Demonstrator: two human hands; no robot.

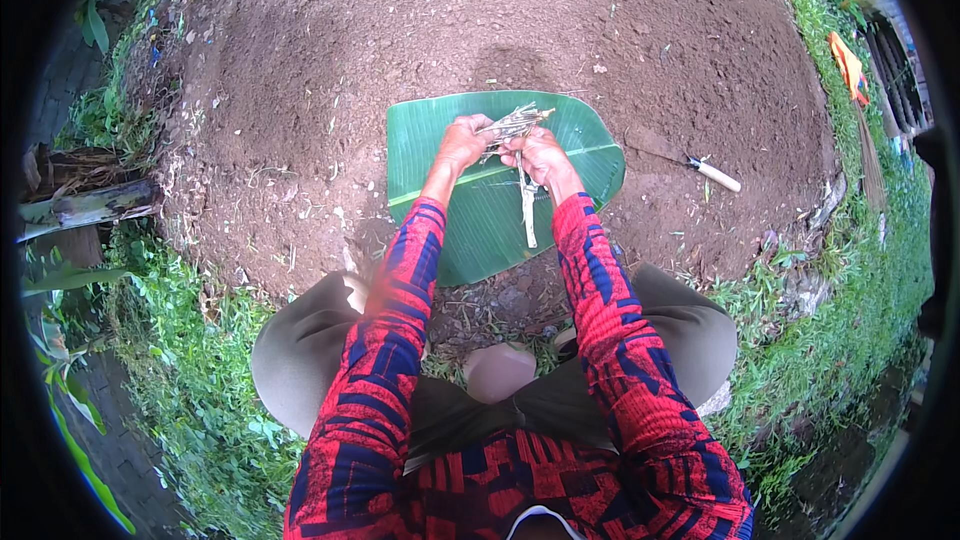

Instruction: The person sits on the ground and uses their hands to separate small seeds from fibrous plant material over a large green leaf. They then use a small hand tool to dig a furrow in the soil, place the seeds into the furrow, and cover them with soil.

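Observation:
A cut piece of banana leaf (480,225) lies flat on the soil before me. Above its upper middle, my left hand (466,141) grips the left side of a bundle of dry twigs (519,120). My right hand (541,156) is at the bundle's lower right side, with its fingers closed around part of it. A pale, dry stalk (529,214) extends down from beneath my right hand over the leaf; whether it is joined to the bundle is hidden by the fingers.
Right of the leaf, a knife with a pale handle (718,175) rests on bare soil (300,90). Grass (847,300) borders the soil. A cut plant trunk (90,208) lies at the left, and an orange cloth (848,67) is at the far right.

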